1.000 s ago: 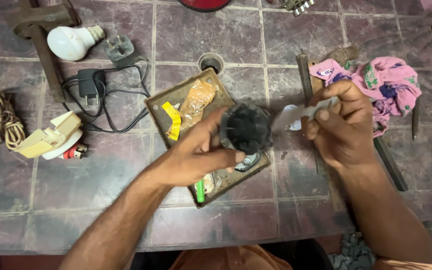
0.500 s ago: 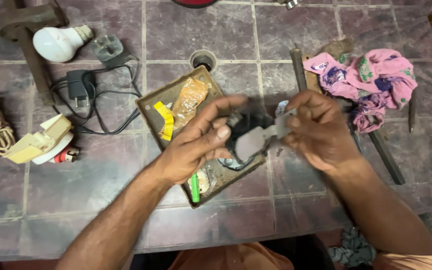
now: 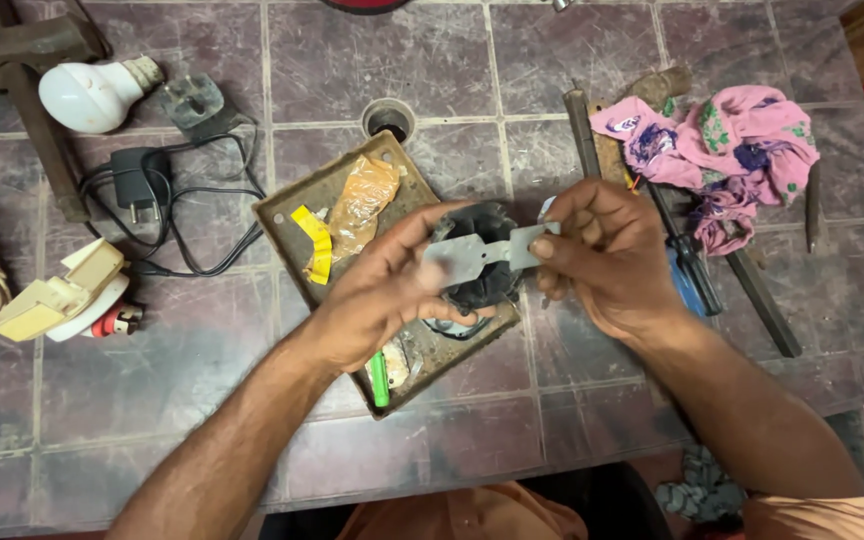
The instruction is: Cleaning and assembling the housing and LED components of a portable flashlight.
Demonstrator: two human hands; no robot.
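I noted both hands raised over the middle of the tiled table (image 3: 592, 60), above the shallow brown tray (image 3: 292, 215) that lay tilted there. The left hand (image 3: 382, 290) was cupped around a black round part (image 3: 482, 285), with its fingers curled against the near and left sides of the part. The right hand (image 3: 607, 255) pinched one end of a flat grey metal strip (image 3: 482, 252) between thumb and forefinger; the strip lay across the face of the black part, touching it. I could not tell whether the left thumb also pressed on the strip. In the tray, an orange plastic wrapper (image 3: 362, 205) and a yellow strip (image 3: 314, 240) lay at the far end, and a green stick (image 3: 379, 378) lay at the near end. Near the table's far left corner I saw a white bulb (image 3: 87, 95), with a black charger and its cord (image 3: 137, 185) just beside it. A cream-coloured plug block (image 3: 57, 295) sat at the left edge. A pink patterned cloth (image 3: 742, 150) lay toward the far right corner, and a blue-handled screwdriver (image 3: 690, 275) lay just beside the right hand.
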